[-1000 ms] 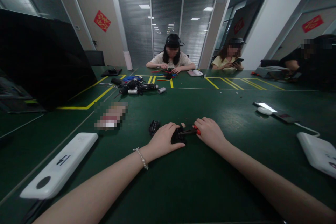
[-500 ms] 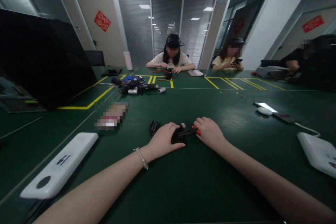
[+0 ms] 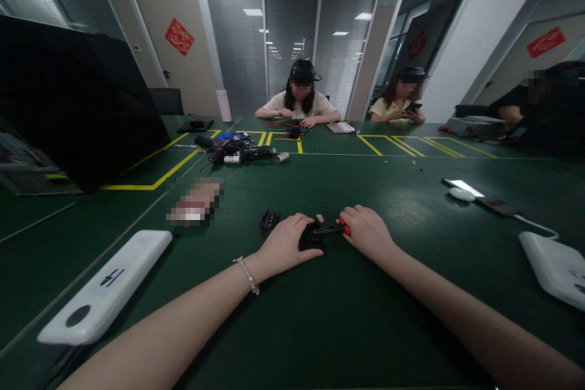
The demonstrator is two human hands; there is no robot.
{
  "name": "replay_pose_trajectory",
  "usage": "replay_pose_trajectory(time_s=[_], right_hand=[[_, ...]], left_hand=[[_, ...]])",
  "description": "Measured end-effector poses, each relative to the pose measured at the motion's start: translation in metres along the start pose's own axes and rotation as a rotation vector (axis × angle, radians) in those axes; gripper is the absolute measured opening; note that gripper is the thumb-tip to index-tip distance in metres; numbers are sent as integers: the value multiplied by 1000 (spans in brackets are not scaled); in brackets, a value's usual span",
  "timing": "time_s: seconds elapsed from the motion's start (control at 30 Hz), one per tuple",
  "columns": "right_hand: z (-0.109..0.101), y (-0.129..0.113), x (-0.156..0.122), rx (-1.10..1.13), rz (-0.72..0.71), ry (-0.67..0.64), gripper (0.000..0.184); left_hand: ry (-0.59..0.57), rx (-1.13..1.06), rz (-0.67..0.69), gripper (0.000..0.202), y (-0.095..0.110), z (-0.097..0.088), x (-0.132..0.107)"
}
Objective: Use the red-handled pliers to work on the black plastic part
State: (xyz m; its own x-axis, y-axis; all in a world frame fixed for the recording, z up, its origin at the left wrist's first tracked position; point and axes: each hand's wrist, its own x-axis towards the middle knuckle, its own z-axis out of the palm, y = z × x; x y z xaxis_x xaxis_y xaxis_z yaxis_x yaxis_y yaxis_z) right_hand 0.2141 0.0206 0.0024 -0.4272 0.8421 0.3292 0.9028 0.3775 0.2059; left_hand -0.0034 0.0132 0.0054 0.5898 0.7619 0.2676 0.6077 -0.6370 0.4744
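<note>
My left hand (image 3: 286, 241) is wrapped around a small black part (image 3: 311, 242) and steadies it on the green table. Its thumb lies along the near side, and much of the part is hidden under the fingers. My right hand (image 3: 367, 228) grips red-handled pliers (image 3: 329, 228), whose dark jaws reach left to the black part. What the jaw tips hold, if anything, is too small to make out. Just left of my left hand lies another black ribbed piece (image 3: 269, 222). A small pale scrap (image 3: 320, 218) sits behind the pliers.
A white power bank-like device (image 3: 107, 286) lies at left, a blurred flat item (image 3: 196, 201) beyond it. Tools and cables (image 3: 235, 149) are heaped farther back. At right are a phone (image 3: 464, 185) and a white device (image 3: 553, 265). People sit across the table (image 3: 411, 268).
The plier jaws look closer together now than half a second ago. Both hands stay in nearly the same place, with the black part still held.
</note>
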Motion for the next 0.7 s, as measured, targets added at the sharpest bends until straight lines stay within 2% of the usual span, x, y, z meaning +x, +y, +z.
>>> replay_pose_trajectory(time_s=[0.2,0.7], right_hand=[[-2,0,1,-14,-4,-10,15],[-3,-2,1,-28,-10,-11,17]], left_hand=[[20,6,13,53,-2,1,0],[-17,-4,-27,53,3,-3,0]])
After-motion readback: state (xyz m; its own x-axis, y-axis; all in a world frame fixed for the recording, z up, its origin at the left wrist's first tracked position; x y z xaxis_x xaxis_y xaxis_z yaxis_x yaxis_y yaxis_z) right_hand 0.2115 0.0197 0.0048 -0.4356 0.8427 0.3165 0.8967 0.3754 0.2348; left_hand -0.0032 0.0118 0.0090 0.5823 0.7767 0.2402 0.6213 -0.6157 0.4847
